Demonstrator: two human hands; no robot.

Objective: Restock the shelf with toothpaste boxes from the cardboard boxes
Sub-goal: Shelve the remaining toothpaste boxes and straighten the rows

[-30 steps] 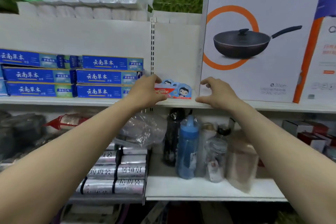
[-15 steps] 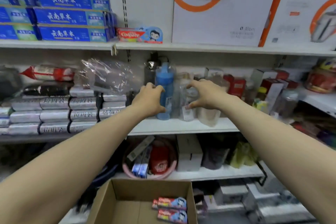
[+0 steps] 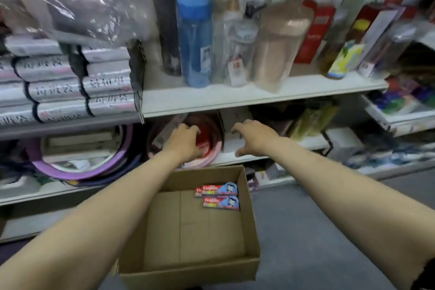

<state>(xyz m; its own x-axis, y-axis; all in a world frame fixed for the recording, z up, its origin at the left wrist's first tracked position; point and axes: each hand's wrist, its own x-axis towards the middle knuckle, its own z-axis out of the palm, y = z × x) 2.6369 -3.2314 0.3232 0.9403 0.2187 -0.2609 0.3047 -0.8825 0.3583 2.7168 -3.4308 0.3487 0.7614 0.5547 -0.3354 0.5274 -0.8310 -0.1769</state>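
Both arms reach out above the open cardboard box [image 3: 200, 231] on the floor, left hand [image 3: 184, 142] loosely curled and empty, right hand [image 3: 250, 139] spread with fingers hooked, holding nothing. The toothpaste boxes [image 3: 220, 196] lie stacked flat in the far right corner, just below the hands. My read: empty hands poised over the box suit a next pickup for the shelf.

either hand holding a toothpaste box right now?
No, the left hand and right hand are both empty above the cardboard box, where the toothpaste boxes lie.
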